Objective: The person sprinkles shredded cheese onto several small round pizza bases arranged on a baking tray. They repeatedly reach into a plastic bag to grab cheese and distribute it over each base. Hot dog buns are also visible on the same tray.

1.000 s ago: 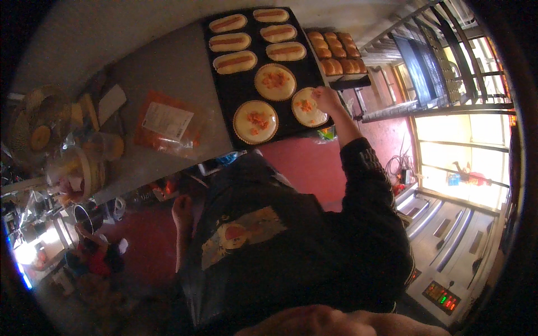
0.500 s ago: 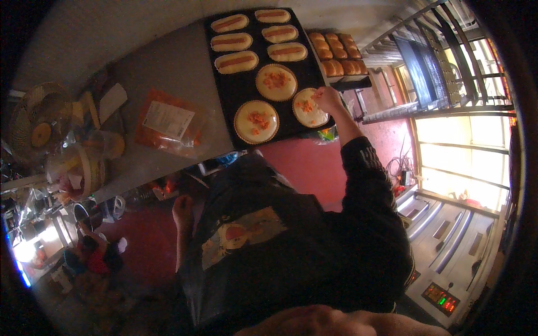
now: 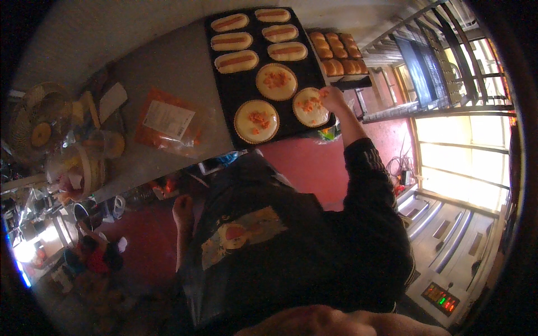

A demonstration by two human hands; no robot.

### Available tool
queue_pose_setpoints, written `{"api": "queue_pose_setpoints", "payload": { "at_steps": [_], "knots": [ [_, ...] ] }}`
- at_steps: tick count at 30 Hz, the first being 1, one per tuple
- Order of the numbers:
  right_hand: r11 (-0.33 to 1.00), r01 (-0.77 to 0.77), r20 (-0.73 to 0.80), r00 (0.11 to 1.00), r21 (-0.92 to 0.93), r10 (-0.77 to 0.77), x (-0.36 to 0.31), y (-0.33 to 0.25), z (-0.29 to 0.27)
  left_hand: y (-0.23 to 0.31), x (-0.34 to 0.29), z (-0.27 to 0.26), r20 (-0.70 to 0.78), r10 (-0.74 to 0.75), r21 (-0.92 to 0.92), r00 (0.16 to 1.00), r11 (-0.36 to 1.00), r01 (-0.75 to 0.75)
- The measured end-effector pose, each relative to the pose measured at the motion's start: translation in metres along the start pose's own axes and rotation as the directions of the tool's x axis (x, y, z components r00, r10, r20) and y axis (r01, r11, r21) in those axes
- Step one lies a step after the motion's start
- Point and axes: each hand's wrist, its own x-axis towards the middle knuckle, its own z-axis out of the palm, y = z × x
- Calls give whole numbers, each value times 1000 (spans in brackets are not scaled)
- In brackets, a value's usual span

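Observation:
My right hand [image 3: 333,99] is closed in a pinch on small orange topping bits, some showing at its fingertips. It hovers at the right edge of a round piece of dough [image 3: 311,115] in a fluted paper cup, which has orange bits scattered on top. Beside it on the black baking tray [image 3: 286,124] are two more round doughs, one behind [image 3: 276,93] and one at the left [image 3: 256,130], each with a heap of the same bits. My left hand [image 3: 182,209] hangs low beside the apron, fingers curled, apparently with nothing in them.
Several oval doughs, each with a sausage strip [image 3: 233,41], fill the tray's far part. A clear bag of orange topping [image 3: 168,120] lies on the grey table [image 3: 208,106]. Browned bread rolls [image 3: 339,50] stand behind right, near a metal rack [image 3: 443,61]. An electric fan [image 3: 42,126] is far left.
My right hand has shifted slightly right, toward the edge of the round dough. More orange bits lie on that dough now. My left hand has hardly moved.

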Motion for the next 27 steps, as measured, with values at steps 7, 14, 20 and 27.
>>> {"api": "queue_pose_setpoints", "payload": {
  "at_steps": [7, 14, 20, 27],
  "knots": [
    [992, -97, 64, 994, 84, 92, -5, -8, -5, -12, 7, -4, 79, -11, -72, 997, 997, 17],
    [998, -27, 84, 996, 50, 23, -5, -17, -4, -11, 6, -1, 51, -17, -71, 999, 997, 21],
    [993, -4, -9, 1000, -119, 3, -7, -9, -6, -2, 0, -7, 50, 64, -69, 997, 996, -60],
    [957, 22, 60, 998, -290, -4, -16, 11, 1, -6, -2, -9, 22, 84, -5, 996, 996, -84]
  ]
}}
